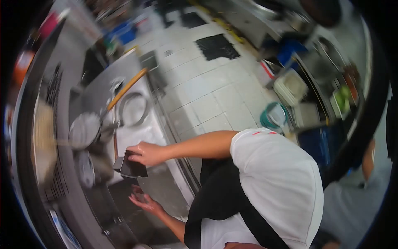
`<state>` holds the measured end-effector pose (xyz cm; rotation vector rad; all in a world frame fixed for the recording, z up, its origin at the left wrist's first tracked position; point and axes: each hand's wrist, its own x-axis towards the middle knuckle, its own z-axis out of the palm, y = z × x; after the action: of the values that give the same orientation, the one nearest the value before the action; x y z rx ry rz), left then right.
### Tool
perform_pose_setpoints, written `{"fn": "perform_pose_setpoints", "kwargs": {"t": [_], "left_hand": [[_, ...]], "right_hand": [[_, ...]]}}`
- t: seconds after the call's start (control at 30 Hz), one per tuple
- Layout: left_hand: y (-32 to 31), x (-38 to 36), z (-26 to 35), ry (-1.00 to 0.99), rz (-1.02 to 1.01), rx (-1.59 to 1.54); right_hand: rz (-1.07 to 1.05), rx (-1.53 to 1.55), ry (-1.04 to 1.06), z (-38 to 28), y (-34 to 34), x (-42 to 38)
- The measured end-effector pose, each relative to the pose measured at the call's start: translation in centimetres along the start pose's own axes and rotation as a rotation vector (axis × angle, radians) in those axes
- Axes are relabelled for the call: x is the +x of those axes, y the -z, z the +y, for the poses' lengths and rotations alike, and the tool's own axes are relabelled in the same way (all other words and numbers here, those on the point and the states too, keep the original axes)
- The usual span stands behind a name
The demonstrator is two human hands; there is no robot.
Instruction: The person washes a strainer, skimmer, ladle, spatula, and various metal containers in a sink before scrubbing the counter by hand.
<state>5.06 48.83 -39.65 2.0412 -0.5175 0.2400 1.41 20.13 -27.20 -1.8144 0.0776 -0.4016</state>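
Observation:
My right hand (147, 153) grips the upper edge of a dark metal box-shaped container (133, 168), which is tilted over the steel sink (159, 182). Just below the container is my left hand (146, 204), palm up with its fingers apart and nothing visible in it. A round pan or ring (133, 108) rests on the wet steel counter (139, 135). Next to it are a pot (84, 130) and a long wooden handle (127, 88). Another metal pot (88, 170) stands to the left of the container.
A steel ledge with dark slots (60, 137) runs along the left. Beyond the tiled floor (207, 95), with its black mat (217, 46), are a teal bucket (273, 115) and white tubs (291, 87). Another person's arm (367, 162) shows at the right edge.

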Motion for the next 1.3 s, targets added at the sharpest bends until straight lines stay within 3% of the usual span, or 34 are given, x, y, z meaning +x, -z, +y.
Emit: {"fn": "perform_pose_setpoints", "kwargs": {"t": [0.13, 0.23, 0.3, 0.33, 0.37, 0.43, 0.47, 0.6, 0.73, 0.77, 0.8, 0.83, 0.87, 0.9, 0.97, 1.0, 1.13, 1.2, 1.3], "left_hand": [[-4.7, -4.1, -1.4, 0.242, -0.11, -0.025], [-8.7, -6.7, 0.8, 0.373, -0.307, -0.051], [-11.2, -7.8, 2.2, 0.226, -0.402, 0.207], [-12.6, -8.3, 2.7, 0.151, -0.442, 0.334], [-14.2, -9.1, 2.7, 0.121, -0.432, 0.282], [-15.8, -8.8, 7.6, 0.164, -0.435, 0.616], [-16.5, -8.8, 6.8, 0.172, -0.366, 0.655], [-19.1, -9.9, 10.6, 0.266, -0.226, 0.889], [-18.5, -10.0, 2.4, -0.043, -0.069, 0.98], [-18.7, -9.7, 1.1, -0.127, 0.022, 1.018], [-18.6, -9.9, 0.8, -0.203, 0.114, 1.06], [-17.9, -10.4, 1.7, -0.202, 0.013, 1.041], [-17.3, -11.1, 2.4, -0.178, -0.072, 1.032], [-17.5, -11.1, 4.7, -0.061, -0.151, 1.015], [-18.0, -11.0, 5.5, 0.043, -0.176, 0.915], [-18.9, -11.0, 7.4, 0.121, -0.134, 1.013], [-19.1, -10.8, 9.3, 0.185, -0.02, 0.932], [-19.7, -11.5, 11.8, 0.312, 0.029, 0.912], [-19.2, -13.2, 12.4, 0.425, 0.072, 0.884]], "right_hand": [[0.482, -0.142, 0.252, 1.2, 15.1, -6.6], [0.742, -0.357, -0.099, 0.3, 29.2, -16.0], [1.197, -0.795, -0.138, 1.2, 38.5, -22.2], [1.352, -1.371, -0.006, 2.2, 43.5, -26.0], [1.472, -1.048, -0.158, -0.9, 47.8, -29.5], [1.844, -1.086, -0.113, -3.5, 55.9, -35.9], [1.881, -0.909, -0.164, -7.7, 57.3, -37.9], [2.335, -1.431, 0.018, -8.0, 72.5, -49.2], [2.419, -1.379, -0.177, -6.1, 81.1, -57.6], [2.434, -1.247, -0.385, -4.5, 83.1, -59.8], [2.39, -1.311, -0.524, -2.5, 84.7, -62.0], [1.957, -1.672, -1.206, -1.0, 85.6, -64.7], [1.953, -1.482, -1.408, -1.2, 85.0, -63.7], [1.474, -1.564, -1.813, 2.3, 89.2, -68.8], [1.242, -1.604, -1.779, 6.3, 92.7, -73.5], [1.257, -1.555, -1.674, 6.4, 92.4, -73.7], [1.662, -1.025, -1.316, 4.4, 90.4, -69.6], [1.837, -1.249, -1.322, 5.0, 90.1, -67.7], [1.939, -1.315, -1.19, 4.7, 88.1, -66.9]]}}
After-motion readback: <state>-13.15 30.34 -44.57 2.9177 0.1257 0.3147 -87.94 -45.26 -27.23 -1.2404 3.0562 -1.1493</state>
